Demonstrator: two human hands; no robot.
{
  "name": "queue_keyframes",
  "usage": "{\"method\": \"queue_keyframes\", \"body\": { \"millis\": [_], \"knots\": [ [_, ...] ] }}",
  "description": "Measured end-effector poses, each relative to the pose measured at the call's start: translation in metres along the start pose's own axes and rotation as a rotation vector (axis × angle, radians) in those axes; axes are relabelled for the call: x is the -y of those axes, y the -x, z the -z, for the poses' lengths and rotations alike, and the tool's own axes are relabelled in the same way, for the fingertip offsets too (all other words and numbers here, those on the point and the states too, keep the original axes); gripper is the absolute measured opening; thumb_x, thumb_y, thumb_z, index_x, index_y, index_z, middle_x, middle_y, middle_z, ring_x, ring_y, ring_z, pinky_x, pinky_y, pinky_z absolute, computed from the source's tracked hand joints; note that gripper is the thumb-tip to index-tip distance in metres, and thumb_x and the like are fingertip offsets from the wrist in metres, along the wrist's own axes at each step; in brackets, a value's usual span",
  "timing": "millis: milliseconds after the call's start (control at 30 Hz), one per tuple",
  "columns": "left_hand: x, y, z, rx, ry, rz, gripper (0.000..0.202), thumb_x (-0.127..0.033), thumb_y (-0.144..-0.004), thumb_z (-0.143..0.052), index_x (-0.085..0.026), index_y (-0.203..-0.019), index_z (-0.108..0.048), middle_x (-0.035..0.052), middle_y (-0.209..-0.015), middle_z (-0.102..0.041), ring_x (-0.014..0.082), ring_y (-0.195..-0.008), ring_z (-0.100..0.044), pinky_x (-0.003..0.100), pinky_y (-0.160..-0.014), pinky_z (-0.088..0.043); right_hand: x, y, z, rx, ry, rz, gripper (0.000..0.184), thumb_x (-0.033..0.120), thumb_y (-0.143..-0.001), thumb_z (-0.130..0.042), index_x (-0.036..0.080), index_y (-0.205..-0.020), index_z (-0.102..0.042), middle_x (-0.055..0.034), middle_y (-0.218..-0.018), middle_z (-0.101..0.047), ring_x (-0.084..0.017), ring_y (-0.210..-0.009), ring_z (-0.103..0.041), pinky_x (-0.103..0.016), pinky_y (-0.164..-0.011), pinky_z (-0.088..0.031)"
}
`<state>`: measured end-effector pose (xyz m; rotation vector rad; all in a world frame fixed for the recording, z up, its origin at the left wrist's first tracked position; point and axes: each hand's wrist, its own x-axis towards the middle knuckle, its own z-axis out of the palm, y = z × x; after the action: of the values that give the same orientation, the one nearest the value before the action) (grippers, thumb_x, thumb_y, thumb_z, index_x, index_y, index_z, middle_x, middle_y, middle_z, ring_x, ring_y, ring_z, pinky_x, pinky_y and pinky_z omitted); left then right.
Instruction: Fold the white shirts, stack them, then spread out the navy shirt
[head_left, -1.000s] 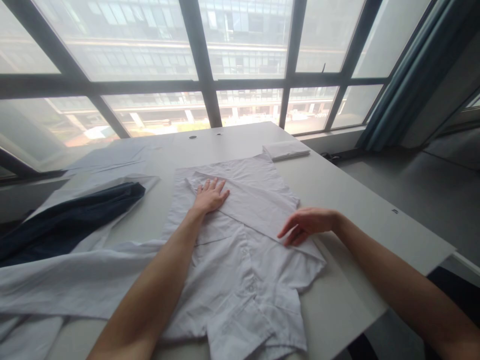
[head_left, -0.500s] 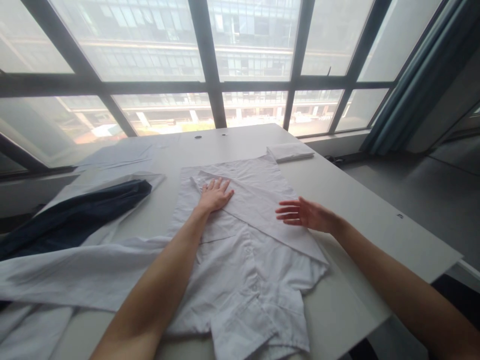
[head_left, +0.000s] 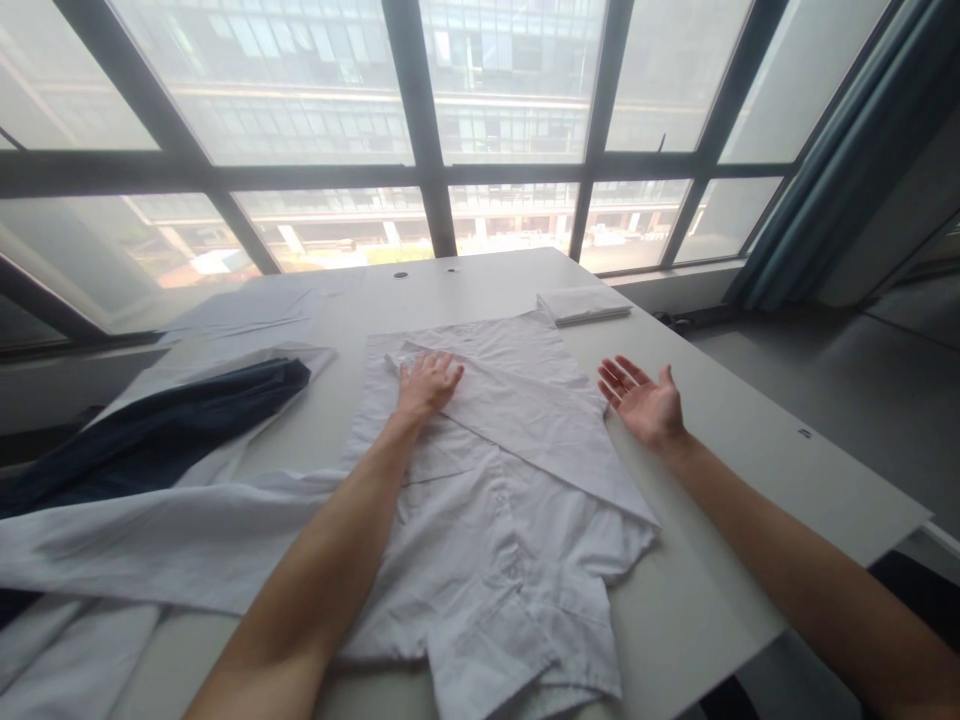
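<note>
A white button-up shirt [head_left: 465,510] lay spread on the desk [head_left: 750,470], its long axis running from the near side to the far edge: the collar [head_left: 495,650] pointed toward the wearer, the hem toward the far edge. One sleeve [head_left: 532,420] was folded slantwise across the body, from the right shoulder toward the far left; the other sleeve [head_left: 172,545] stretched out toward the desk's left side.

The left hand [head_left: 429,383] rested palm down on the far end of the folded sleeve, its fingers slightly spread. The right hand [head_left: 646,405] was turned palm up beside the shirt's right edge, fingers extended and thumb well apart; whether its fingertips touched the fabric could not be told.

A folded white cloth [head_left: 585,303] lay beyond the hem, by the desk's right edge. A navy garment [head_left: 165,435] lay left of the shirt.
</note>
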<state>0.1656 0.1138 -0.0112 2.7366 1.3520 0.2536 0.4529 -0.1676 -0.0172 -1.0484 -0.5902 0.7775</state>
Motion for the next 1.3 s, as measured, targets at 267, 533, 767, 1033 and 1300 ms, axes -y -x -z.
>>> {"method": "queue_keyframes", "body": {
  "millis": [267,533,767,1033,1300],
  "knots": [
    [0.01,0.001,-0.003,0.104,0.015,0.133,0.07,-0.067,-0.099,-0.027,-0.035,-0.16,-0.032,0.007,-0.171,-0.017,0.0444,-0.155,-0.007,0.07,-0.118,-0.011,-0.006,0.001,-0.006,0.004,0.148,0.138,0.076,0.08,-0.093,-0.023,0.025,-0.103,-0.075,-0.0108,-0.124,-0.072,-0.028,-0.123,-0.062,-0.042,-0.1,-0.05],
    [-0.001,0.002,0.006,0.125,0.016,0.183,0.068,-0.065,-0.099,-0.03,-0.036,-0.16,-0.032,0.006,-0.171,-0.016,0.0451,-0.155,-0.007,0.071,-0.118,-0.009,-0.013,0.0,-0.009,-0.035,0.199,0.269,0.074,0.08,-0.092,-0.035,0.021,-0.086,-0.078,-0.0124,-0.091,-0.077,-0.024,-0.086,-0.069,-0.034,-0.072,-0.052],
    [0.004,0.028,0.068,-0.162,0.06,0.14,0.065,-0.044,-0.101,-0.04,-0.024,-0.162,-0.029,0.0157,-0.154,-0.049,0.0361,-0.139,-0.048,0.051,-0.112,-0.038,-0.013,0.0,0.0,-0.174,0.318,0.274,0.073,0.08,-0.09,-0.038,0.017,-0.102,-0.073,-0.0084,-0.076,-0.073,-0.019,-0.066,-0.061,-0.029,-0.055,-0.042],
    [0.034,0.109,0.133,-0.282,0.109,0.169,0.053,-0.032,-0.096,-0.049,-0.019,-0.147,-0.053,0.0106,-0.12,-0.074,0.0293,-0.114,-0.068,0.037,-0.099,-0.05,-0.016,-0.004,0.001,-0.219,0.485,0.281,0.077,0.082,-0.088,-0.035,0.014,-0.098,-0.071,-0.0089,-0.07,-0.069,-0.018,-0.063,-0.055,-0.029,-0.054,-0.038],
    [0.07,0.213,0.119,-0.375,0.241,0.111,0.045,-0.033,-0.092,-0.049,-0.017,-0.131,-0.062,0.0076,-0.11,-0.076,0.0224,-0.098,-0.073,0.03,-0.087,-0.056,-0.021,-0.008,0.013,-0.261,0.479,0.211,0.079,0.082,-0.087,-0.034,0.013,-0.099,-0.071,-0.013,-0.075,-0.071,-0.019,-0.064,-0.056,-0.03,-0.053,-0.04]
  ]
}}
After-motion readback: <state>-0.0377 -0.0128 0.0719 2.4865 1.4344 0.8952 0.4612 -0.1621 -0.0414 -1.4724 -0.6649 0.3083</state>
